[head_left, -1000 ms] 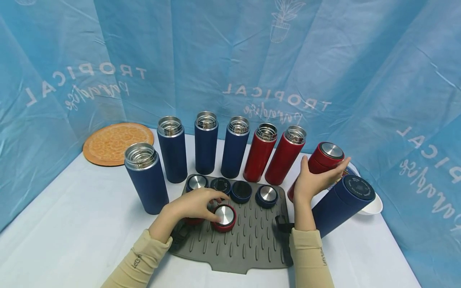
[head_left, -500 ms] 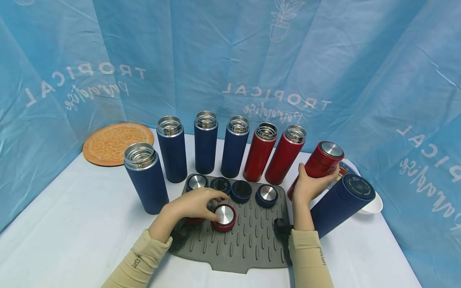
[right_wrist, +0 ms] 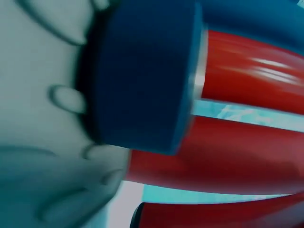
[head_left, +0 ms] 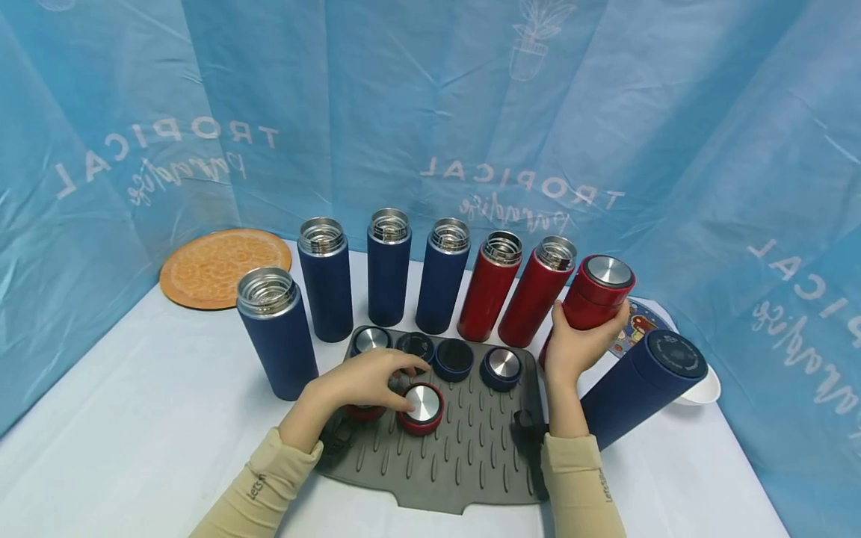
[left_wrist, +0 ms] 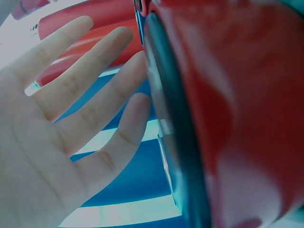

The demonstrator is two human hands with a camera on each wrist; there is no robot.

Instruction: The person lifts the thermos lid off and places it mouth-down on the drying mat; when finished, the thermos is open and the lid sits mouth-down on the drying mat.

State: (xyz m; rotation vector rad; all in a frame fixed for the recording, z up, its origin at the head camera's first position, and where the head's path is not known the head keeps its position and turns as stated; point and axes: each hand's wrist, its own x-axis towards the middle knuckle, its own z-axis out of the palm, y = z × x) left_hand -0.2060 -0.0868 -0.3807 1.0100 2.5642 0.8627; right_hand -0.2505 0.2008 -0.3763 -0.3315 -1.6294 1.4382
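My right hand (head_left: pixel 578 347) grips a red thermos (head_left: pixel 592 295) with a steel-topped lid on, thumb on its left side and fingers on its right. The lower part of this thermos is hidden behind the hand. My left hand (head_left: pixel 370 381) hovers low over the grey mat (head_left: pixel 464 448), its thumb at the edge of a red lid (head_left: pixel 424 403). In the left wrist view the left fingers (left_wrist: pixel 109 52) are loosely straight and spread; whether they touch anything is unclear. Another red lid (head_left: pixel 363 412) lies partly beneath that hand.
Several blue lids (head_left: pixel 501 368) lie along the mat's back edge. Behind stand uncapped blue thermoses (head_left: pixel 388 276) and two uncapped red thermoses (head_left: pixel 491 288). A capped blue thermos (head_left: pixel 632 396) stands right of my right arm. An orange round board (head_left: pixel 225 269) lies back left, a white bowl (head_left: pixel 702 388) at right.
My right hand has closed its fingers around the red thermos, which has risen and shifted slightly left. The left hand stays in place. The head view has swung slightly.
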